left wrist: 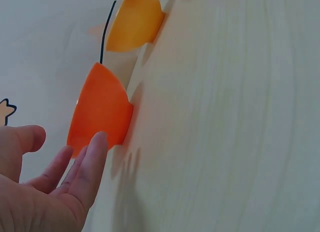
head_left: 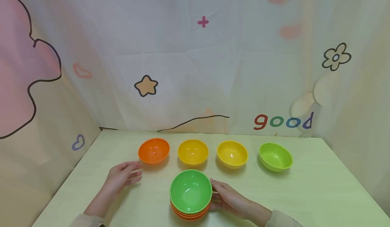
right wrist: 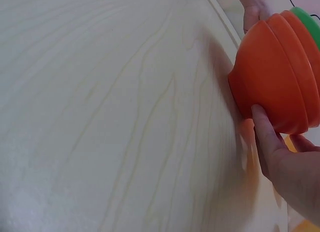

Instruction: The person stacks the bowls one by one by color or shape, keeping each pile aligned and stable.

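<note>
At the far left of your head view, a pink shape (head_left: 18, 71) outlined in black covers part of the cloth backdrop (head_left: 170, 24). Next comes your left hand (head_left: 121, 175), reaching over the pale table (head_left: 320, 189) from a light sleeve (head_left: 86, 221). Its fingers are spread apart, slightly bent and holding nothing, with their tips near the front left of an orange bowl (head_left: 153, 151); you cannot tell whether they touch it. That bowl stands upright and begins a row along the back of the table, under a star (head_left: 146, 86) printed on the cloth. To its right, apart from it, is the first yellow bowl (head_left: 193, 152).

In front of this one, nearer you, is a nested stack (head_left: 190, 195): a green bowl (head_left: 179, 183) on top, with orange rims showing beneath. You cannot tell whether its base is on the table. Your right hand (head_left: 230, 200) is at the stack's right side, fingers extended and touching the outside; your right wrist view shows one fingertip low on the bottom orange bowl's wall.

Further right in the back row come the second yellow bowl (head_left: 232, 154) and a lime-green bowl (head_left: 275, 157), spaced apart. Above them, the cloth carries the word "good" (head_left: 276, 121), then a flower (head_left: 336, 57).
</note>
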A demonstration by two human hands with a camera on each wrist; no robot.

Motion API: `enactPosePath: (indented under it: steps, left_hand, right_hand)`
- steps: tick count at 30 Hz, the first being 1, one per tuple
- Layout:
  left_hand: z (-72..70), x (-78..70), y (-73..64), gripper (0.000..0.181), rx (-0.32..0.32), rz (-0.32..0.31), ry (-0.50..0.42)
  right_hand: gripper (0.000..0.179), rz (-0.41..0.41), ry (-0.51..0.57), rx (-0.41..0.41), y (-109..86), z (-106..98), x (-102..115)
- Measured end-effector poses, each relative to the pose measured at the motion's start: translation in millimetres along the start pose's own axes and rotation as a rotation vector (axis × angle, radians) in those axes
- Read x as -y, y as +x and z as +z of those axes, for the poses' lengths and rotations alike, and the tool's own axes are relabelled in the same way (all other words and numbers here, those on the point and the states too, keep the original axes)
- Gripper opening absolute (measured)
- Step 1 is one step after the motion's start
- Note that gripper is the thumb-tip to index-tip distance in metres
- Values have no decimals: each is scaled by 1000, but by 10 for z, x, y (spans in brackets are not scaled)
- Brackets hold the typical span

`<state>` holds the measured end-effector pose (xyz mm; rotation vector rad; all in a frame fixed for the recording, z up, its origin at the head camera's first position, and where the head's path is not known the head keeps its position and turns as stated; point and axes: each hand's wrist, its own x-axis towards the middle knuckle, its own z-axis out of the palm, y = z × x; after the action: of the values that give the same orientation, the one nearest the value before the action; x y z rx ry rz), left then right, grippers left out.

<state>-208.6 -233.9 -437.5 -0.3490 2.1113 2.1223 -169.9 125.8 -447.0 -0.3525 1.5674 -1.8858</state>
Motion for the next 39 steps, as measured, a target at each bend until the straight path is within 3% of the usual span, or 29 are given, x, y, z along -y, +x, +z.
enactPosePath:
  steps: [8, 16, 28, 39]
  left_hand:
    - [-64, -14, 119, 49, -82, 1, 36]
    - [-64, -62, 304, 54, -117, -3, 63]
    - [-66, -181, 525, 58, -88, -10, 96]
    - [-43, -265, 700, 61, -76, -37, 224]
  right_hand:
    - [63, -6, 5, 19, 1, 18, -17]
    - [64, -15, 4, 26, -4, -3, -13]
    - [64, -8, -6, 34, -6, -7, -3]
    - [63, -7, -5, 28, -12, -9, 8]
